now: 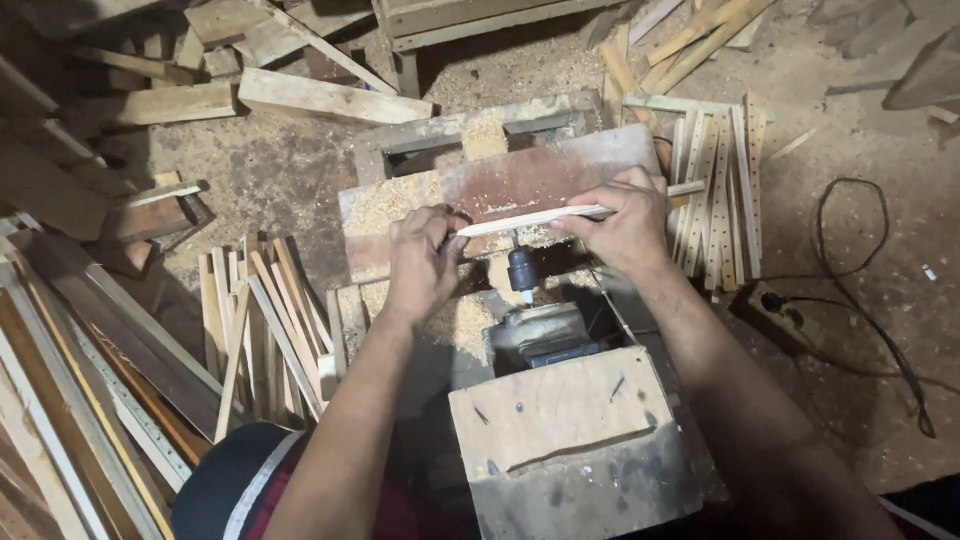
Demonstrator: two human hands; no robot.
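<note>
**Slat held crosswise over the drill chuck**

Head view: I see the thin wooden slat (560, 213) lying left-right just above the drill chuck (521, 268), its long axis across my view. My left hand (422, 262) pinches its left end; my right hand (622, 222) grips further right, fingers curled over. Both sit equally near the chuck. A drilled slat pile (722, 190) lies right of it.

Only one view: my head camera looks steeply down, close over the drill stand (560, 440) and board (500, 190), sawdust floor (850, 100) filling the edges.
</note>
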